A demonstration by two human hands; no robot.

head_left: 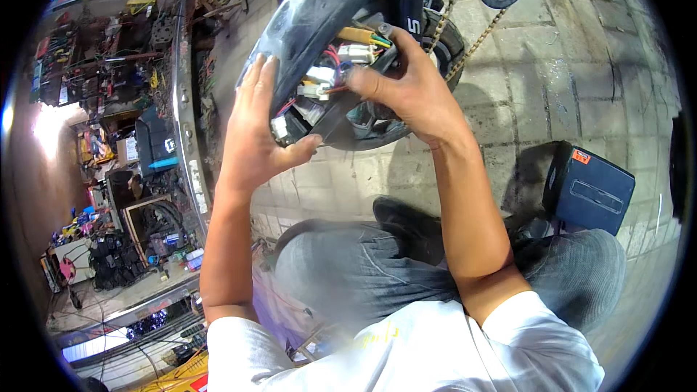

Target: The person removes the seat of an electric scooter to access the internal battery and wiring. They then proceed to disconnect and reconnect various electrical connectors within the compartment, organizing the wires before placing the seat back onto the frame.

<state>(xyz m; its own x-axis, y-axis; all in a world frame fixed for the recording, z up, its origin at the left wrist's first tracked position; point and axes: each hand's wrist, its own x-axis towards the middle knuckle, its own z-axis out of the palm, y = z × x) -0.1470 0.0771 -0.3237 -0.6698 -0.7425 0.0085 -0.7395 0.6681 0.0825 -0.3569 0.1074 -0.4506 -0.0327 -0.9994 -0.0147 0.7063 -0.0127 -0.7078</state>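
Note:
In front of me is a dark bike-like vehicle body (319, 11) with an open compartment full of wires and white plug connectors (356, 53). A yellow-sleeved wire bundle (356, 35) lies at its upper end. My left hand (254, 131) rests with straight fingers on the body's left side; its thumb reaches apart to the compartment's lower edge. On the right, my right hand (417, 91) spans the opening. Its thumb points in at the connectors and its index finger reaches the far corner, wide apart; the other fingers are mostly hidden.
A chain (472, 51) and a wheel (451, 33) are behind the body. At right, a dark blue box (592, 189) stands on the paved floor (573, 80). A cluttered workbench (131, 290) with tools and cables runs along the left. My knees are close below.

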